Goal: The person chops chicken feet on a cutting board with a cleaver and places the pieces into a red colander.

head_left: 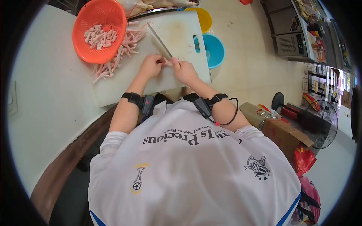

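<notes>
My right hand [184, 71] is closed round the handle of a knife [160, 40], whose blade points up and to the left over the white cutting board [177, 28]. Beside it, my left hand [151, 66] pinches a pale chicken foot [167, 63] near the knife's handle end. Whole chicken feet [130, 40] lie piled along the board's left side. An orange-red basket [81, 37] rests at the upper left with cut pale pieces [100, 37] inside.
A metal tray [166, 9] with pale poultry stands behind the board. Right of the board are a yellow bucket [204, 19] and a blue bucket [217, 51]. A cardboard box [281, 133] and a fan [324, 124] stand at the right.
</notes>
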Demonstrator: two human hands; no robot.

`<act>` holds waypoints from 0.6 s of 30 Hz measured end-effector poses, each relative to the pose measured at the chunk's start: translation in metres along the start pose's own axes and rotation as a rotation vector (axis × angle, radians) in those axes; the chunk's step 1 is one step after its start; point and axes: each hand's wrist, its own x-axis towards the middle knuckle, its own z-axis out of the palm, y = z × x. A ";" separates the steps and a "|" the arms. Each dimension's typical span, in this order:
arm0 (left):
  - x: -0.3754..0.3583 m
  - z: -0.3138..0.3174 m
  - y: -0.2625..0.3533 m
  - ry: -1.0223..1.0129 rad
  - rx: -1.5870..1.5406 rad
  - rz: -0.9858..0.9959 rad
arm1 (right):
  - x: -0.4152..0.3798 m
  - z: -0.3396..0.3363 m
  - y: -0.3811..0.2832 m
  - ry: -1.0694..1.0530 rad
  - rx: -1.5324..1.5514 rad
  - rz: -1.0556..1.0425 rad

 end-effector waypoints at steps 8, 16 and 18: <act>-0.019 -0.021 -0.006 0.275 0.081 0.016 | -0.053 -0.039 0.042 -0.191 0.458 0.313; -0.025 0.037 0.028 0.553 0.193 -0.387 | -0.068 -0.039 0.044 -0.201 0.557 0.242; -0.025 0.026 0.023 0.518 0.240 -0.427 | -0.074 -0.041 0.037 -0.358 0.544 0.349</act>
